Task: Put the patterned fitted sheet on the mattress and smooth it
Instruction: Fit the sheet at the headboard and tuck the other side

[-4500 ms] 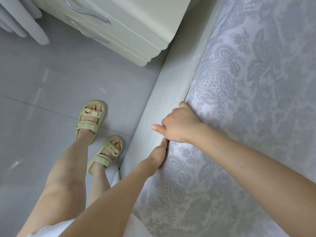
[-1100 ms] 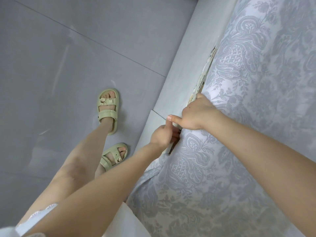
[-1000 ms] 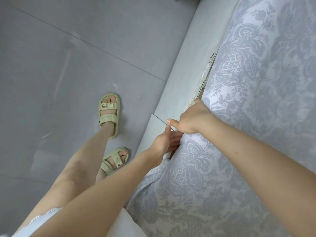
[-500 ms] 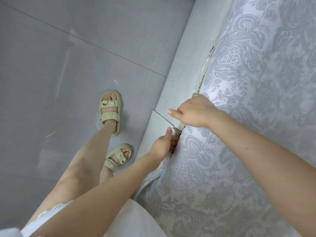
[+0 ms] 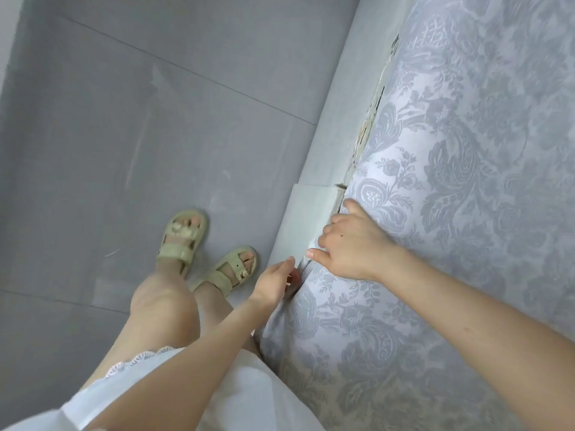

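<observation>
The patterned fitted sheet (image 5: 460, 219) lies spread right of the bed frame (image 5: 308, 209), the right hand (image 5: 353, 244) curled over its left edge, the left hand (image 5: 273, 283) reaching into the gap, its hold hidden; I'd tuck the hem deep, pulling taut.

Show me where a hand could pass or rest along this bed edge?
Free: grey floor left of the bed frame; patterned sheet beyond the right hand. Crowded: the edge where the left hand meets it, beside the sandals.
</observation>
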Demonstrator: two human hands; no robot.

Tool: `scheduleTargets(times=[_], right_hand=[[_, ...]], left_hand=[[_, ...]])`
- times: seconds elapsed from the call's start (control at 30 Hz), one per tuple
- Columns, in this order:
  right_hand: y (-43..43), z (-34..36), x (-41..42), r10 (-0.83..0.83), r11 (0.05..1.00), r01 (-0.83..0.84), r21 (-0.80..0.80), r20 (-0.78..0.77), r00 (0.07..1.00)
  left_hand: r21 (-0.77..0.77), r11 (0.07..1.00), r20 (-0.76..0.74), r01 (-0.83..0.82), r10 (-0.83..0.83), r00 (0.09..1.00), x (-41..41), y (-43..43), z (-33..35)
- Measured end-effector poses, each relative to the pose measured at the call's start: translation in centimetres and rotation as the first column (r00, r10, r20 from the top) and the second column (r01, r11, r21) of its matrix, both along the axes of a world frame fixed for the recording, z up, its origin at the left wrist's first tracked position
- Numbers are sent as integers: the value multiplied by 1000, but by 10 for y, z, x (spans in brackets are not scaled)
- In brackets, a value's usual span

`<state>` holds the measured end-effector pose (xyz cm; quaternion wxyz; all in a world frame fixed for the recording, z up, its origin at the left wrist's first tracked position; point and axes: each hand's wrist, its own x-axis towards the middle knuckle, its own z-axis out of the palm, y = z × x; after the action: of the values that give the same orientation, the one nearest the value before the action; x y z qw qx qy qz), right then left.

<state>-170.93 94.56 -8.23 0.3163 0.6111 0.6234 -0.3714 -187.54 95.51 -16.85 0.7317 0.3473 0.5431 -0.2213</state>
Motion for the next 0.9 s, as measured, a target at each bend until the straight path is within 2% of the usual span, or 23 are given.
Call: scheduleTargets(times=[0.1, 0.2, 0.27, 0.43, 0.53, 0.63, 0.7, 0.8, 0.9], right_hand=[[-1, -8, -15, 27, 998, -25, -62, 33, 999], [11, -19, -20, 14, 979, 0, -205, 68, 998], [17, -22, -22, -16, 970, 31, -242, 65, 998], [11, 5, -16, -163, 969, 170, -180, 53, 985], [12, 7, -17, -206, 955, 220, -199, 88, 975], [18, -19, -28, -74, 951, 118, -287, 160, 984], [16, -38, -36, 38, 916, 49, -399, 209, 977], [14, -50, -43, 91, 870, 41, -492, 243, 966], [14, -53, -47, 136, 843, 31, -537, 267, 954]], left_hand=[[-13, 991, 34, -135, 135, 990, -14, -11, 7], [-82, 981, 111, -176, 185, 977, -24, -19, 15], [-146, 980, 150, -132, 154, 977, -26, -26, 17], [-307, 946, 252, 103, -23, 967, -3, -42, 25], [-414, 900, 176, 138, -70, 982, 6, -49, 8], [-453, 879, 137, 147, -95, 986, -4, -46, -6], [-376, 908, 144, 187, -142, 979, -6, -36, -1], [-215, 974, 68, 76, -63, 996, -23, -31, -2], [-325, 940, 101, 103, -74, 992, -43, -48, 10]])
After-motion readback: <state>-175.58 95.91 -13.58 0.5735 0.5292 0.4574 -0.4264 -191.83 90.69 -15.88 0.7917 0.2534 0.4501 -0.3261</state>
